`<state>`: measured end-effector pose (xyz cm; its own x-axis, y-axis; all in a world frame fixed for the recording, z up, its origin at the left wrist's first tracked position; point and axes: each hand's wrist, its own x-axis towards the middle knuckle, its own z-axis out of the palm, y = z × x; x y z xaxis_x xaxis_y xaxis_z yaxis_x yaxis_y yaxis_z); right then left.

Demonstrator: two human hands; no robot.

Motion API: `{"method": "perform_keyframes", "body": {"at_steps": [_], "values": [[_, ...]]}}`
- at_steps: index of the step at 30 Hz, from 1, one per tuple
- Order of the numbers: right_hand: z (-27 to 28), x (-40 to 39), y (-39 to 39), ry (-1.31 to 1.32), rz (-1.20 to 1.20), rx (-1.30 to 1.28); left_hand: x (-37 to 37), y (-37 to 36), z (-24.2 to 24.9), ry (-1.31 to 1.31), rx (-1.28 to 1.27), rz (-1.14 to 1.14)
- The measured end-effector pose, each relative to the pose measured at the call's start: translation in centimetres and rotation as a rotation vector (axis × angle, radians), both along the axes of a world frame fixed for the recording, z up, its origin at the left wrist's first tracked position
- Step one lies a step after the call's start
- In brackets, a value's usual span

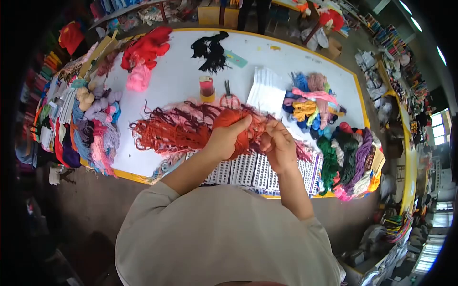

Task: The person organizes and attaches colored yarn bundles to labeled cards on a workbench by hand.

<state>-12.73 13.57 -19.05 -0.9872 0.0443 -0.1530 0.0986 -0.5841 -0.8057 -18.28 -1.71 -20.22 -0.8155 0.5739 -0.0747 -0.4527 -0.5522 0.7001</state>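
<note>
My left hand is closed around a thick hank of red-orange yarn, with the thumb pressed on top. Just to its right, my right hand has its fingers pinched together at the yarn's end; fine strands seem to be between them, partly hidden. Long loose red-orange strands trail left across the table. Pink and dark maroon yarn lies behind and beneath the hank. Under my forearms are white cards with rows of holes. Red-handled scissors lie just beyond the yarn.
A pink-and-yellow container and white folded sheets are on the white table. Black yarn and red yarn lie farther back. Multicoloured skeins are heaped left, with more skeins on the right.
</note>
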Motion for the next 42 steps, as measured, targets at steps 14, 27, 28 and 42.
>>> {"method": "perform_keyframes", "body": {"at_steps": [14, 27, 28, 42], "values": [[-0.2, 0.2, -0.3, -0.013, -0.022, 0.040, 0.0, 0.1, 0.1, 0.009, 0.031, -0.029], [-0.4, 0.6, -0.1, 0.025, 0.009, 0.178, 0.2, 0.2, -0.6, 0.081, -0.052, -0.012], [-0.3, 0.6, -0.2, 0.032, 0.015, 0.234, 0.2, 0.2, -0.7, 0.101, -0.082, -0.007], [-1.0, 3.0, 1.6, -0.041, -0.106, -0.095, 0.9, 2.7, -0.4, 0.256, -0.237, -0.060]]}}
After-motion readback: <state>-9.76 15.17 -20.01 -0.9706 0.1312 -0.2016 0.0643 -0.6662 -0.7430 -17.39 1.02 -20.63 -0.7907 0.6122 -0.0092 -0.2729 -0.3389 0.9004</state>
